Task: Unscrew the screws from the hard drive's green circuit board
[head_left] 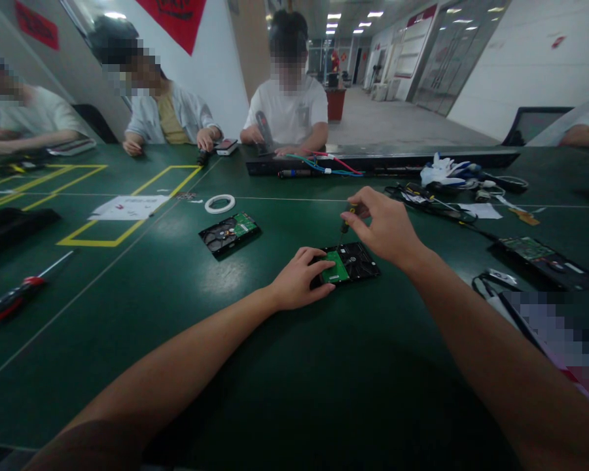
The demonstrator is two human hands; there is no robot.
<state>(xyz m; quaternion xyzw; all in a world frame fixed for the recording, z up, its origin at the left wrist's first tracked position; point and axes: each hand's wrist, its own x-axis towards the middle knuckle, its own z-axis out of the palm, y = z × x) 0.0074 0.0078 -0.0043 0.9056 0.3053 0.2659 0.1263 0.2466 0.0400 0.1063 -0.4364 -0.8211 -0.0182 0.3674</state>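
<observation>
A black hard drive [353, 260] with a green circuit board lies board-up on the green table [294, 366] in front of me. My left hand [299, 278] rests on its left edge, fingers pressing down on the board. Above the drive's far side, my right hand [383, 226] pinches a small screwdriver [346, 221] with a yellow-and-black handle, held upright with its tip pointing down at the drive.
A second hard drive [230, 232] and a white tape ring [220, 203] lie to the left. A red-handled screwdriver [14, 297] sits far left. More drives, cables and white gloves [442, 171] crowd the right. Several people sit across the table.
</observation>
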